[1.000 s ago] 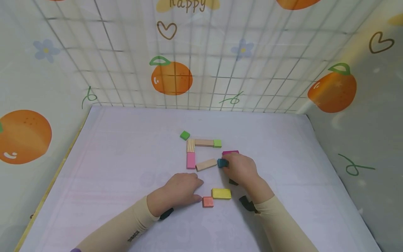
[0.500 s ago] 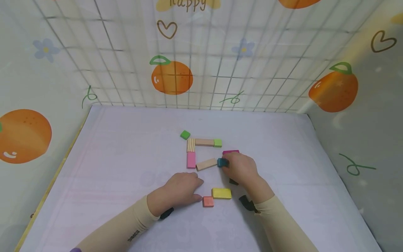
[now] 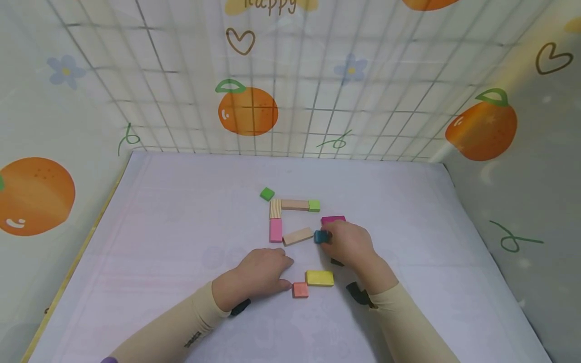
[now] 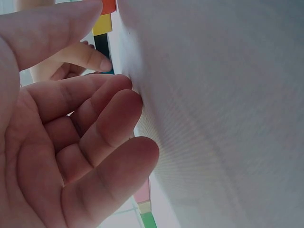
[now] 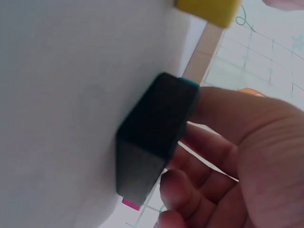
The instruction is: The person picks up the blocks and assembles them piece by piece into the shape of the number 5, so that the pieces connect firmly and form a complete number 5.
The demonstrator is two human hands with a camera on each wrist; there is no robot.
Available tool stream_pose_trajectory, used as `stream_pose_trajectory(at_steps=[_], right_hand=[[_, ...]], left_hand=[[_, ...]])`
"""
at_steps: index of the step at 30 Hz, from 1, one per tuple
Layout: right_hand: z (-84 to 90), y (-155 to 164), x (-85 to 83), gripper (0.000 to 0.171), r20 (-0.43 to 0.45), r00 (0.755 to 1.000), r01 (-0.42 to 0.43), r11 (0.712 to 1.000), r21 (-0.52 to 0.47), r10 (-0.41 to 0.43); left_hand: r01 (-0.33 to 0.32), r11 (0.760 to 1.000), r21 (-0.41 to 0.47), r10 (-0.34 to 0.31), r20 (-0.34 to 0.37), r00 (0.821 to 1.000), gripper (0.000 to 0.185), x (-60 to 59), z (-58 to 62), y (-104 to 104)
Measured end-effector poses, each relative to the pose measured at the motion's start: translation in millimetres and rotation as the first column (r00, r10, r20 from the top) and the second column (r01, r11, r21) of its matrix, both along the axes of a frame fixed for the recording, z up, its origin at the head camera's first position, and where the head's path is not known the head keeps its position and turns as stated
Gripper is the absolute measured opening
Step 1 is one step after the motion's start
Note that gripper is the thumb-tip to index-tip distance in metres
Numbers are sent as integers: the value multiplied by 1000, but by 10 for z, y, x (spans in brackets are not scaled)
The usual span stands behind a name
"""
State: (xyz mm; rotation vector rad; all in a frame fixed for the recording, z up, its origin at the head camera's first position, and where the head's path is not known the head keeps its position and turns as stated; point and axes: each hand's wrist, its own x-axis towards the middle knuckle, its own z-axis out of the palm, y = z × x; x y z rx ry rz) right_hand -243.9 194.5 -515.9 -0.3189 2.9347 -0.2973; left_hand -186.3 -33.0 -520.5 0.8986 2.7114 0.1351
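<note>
My right hand (image 3: 349,243) pinches a teal block (image 3: 320,237) at the right end of a slanted plain wooden block (image 3: 298,236). A magenta block (image 3: 333,219) lies just beyond the fingers, partly hidden by them. In the right wrist view a black block (image 5: 154,114) stands in front of the hand and covers most of the teal one. My left hand (image 3: 257,273) rests on the table, fingers loosely bent and holding nothing, as the left wrist view confirms. Its thumb tip is beside a coral block (image 3: 300,290), which sits by a yellow block (image 3: 320,278).
Behind the slanted block, a pink block (image 3: 276,230), a striped block (image 3: 275,208), a brown block (image 3: 295,204) and a lime block (image 3: 314,205) form a corner. A green block (image 3: 267,193) lies turned at the back. The white table (image 3: 190,201) meets printed curtains.
My right hand and the teal block have shifted very slightly toward me. The left hand and the other blocks stay where they were.
</note>
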Motion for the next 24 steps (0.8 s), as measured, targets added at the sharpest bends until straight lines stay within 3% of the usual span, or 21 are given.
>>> stream_pose_trajectory(at_steps=[24], right_hand=[[18,-7,26,41,37,999,-17,1000,-25,18]], left_hand=[[5,1000,-24,-6,-15,1000,43,12,34,7]])
